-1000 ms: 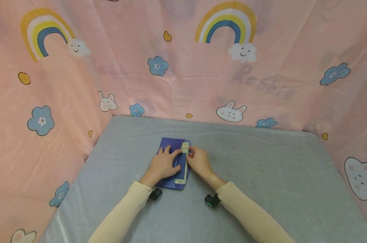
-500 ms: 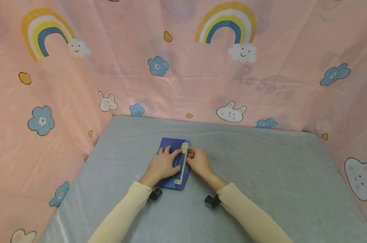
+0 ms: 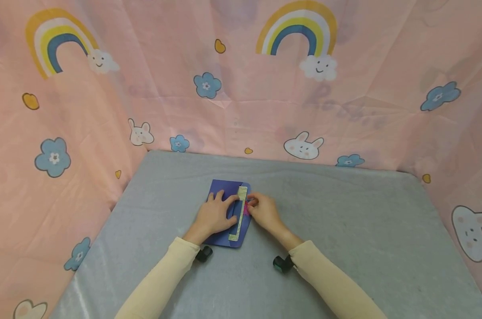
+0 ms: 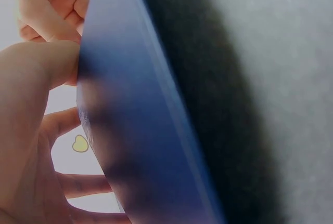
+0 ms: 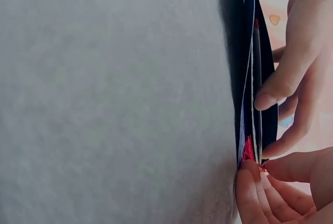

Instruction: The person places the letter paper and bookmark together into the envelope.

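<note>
A flat blue folder-like item with layered covers and a pale gold-green strip lies on the table. My left hand rests on it, fingers spread and thumb near the strip. At its right edge, my right hand pinches a small red-pink piece, perhaps thread or ribbon; its kind is unclear. In the right wrist view, the red piece sits between the layers, at the fingertips of my right hand. The left wrist view shows the blue item's side close up and blurred.
Grey cloth covers the table. A pink curtain with rainbows, rabbits and flowers hangs behind the far edge and along both sides. Small dark cameras are worn at the wrists.
My right hand has shifted slightly right and its fingers have changed position. More of the red-pink piece shows at the blue item's edge. My left hand stays in place.
</note>
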Demonstrator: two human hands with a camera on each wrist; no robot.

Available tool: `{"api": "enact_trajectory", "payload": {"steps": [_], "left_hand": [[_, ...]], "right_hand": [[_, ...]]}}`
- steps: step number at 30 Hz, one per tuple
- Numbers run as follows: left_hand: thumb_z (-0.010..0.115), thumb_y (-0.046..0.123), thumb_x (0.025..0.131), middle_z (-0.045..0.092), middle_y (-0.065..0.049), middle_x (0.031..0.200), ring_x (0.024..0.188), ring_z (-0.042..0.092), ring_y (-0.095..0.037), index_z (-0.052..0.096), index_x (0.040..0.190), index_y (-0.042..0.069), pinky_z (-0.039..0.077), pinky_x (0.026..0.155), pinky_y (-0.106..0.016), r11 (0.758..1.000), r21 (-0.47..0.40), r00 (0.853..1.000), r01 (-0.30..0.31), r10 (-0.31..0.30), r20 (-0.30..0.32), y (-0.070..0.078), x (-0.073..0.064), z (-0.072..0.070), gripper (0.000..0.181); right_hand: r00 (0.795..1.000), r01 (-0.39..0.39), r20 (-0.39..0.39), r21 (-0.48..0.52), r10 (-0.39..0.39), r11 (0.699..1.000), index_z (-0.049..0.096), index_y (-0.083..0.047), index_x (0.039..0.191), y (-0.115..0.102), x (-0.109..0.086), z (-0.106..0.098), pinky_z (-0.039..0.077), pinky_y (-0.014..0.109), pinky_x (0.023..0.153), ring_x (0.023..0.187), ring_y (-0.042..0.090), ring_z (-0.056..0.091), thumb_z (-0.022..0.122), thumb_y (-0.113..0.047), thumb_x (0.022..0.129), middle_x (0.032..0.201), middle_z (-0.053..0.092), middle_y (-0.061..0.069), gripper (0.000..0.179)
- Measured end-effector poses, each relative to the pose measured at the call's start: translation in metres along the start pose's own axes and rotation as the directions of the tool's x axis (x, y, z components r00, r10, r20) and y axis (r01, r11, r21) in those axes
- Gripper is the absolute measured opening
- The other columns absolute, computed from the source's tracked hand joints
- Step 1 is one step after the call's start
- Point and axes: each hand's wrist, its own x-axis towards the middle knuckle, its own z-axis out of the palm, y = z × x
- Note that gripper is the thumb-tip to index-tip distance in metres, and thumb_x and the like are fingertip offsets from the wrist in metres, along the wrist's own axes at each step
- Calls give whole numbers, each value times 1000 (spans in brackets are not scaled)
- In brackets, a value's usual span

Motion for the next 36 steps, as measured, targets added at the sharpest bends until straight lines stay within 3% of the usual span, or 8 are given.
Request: {"api": "enact_trajectory", "payload": {"steps": [6, 15, 20, 28, 36], "left_hand": [[67, 47, 85, 48, -24, 148, 131, 46, -56, 50, 143, 33, 52, 88, -63, 1000, 5, 1000, -7, 7, 1, -1, 0, 1, 63], [66, 46, 85, 47, -24, 148, 132, 45, -56, 49, 144, 33, 52, 89, -63, 1000, 1, 1000, -9, 9, 8, -2, 0, 0, 62], [67, 45, 85, 48, -24, 147, 131, 46, -56, 51, 142, 32, 51, 90, -64, 1000, -7, 1000, -11, 11, -1, -1, -1, 0, 61], [66, 45, 85, 48, -24, 147, 132, 46, -56, 50, 143, 33, 52, 90, -63, 1000, 4, 1000, -10, 10, 2, -2, 0, 0, 62], [66, 44, 85, 49, -24, 146, 130, 47, -56, 50, 143, 32, 53, 88, -62, 1000, 5, 1000, -19, 19, -4, -2, -1, -1, 61]], "right_hand": [[1000, 24, 3, -2, -24, 1000, 75, -4, 95, 0, -1, 5, 49, 25, 63, 71, 15, 65, 67, -1, 84, 81, 74, 8, 13], [998, 60, -33, -32, -61, 998, 75, -4, 84, -1, 0, 13, 54, 33, 69, 74, 20, 68, 73, 0, 80, 82, 74, 9, 6], [997, 77, -16, -24, -77, 997, 74, -4, 91, 1, 3, 14, 54, 33, 72, 75, 18, 67, 76, 2, 77, 82, 73, 9, 16], [997, 62, 46, -54, -60, 997, 68, 0, 118, 2, 7, 13, 49, 27, 69, 74, 15, 60, 79, 0, 74, 90, 69, 10, 45], [998, 23, 56, -98, -18, 995, 60, 5, 128, 0, 10, 14, 51, 35, 75, 78, 17, 62, 81, -9, 77, 95, 67, 9, 57]]}}
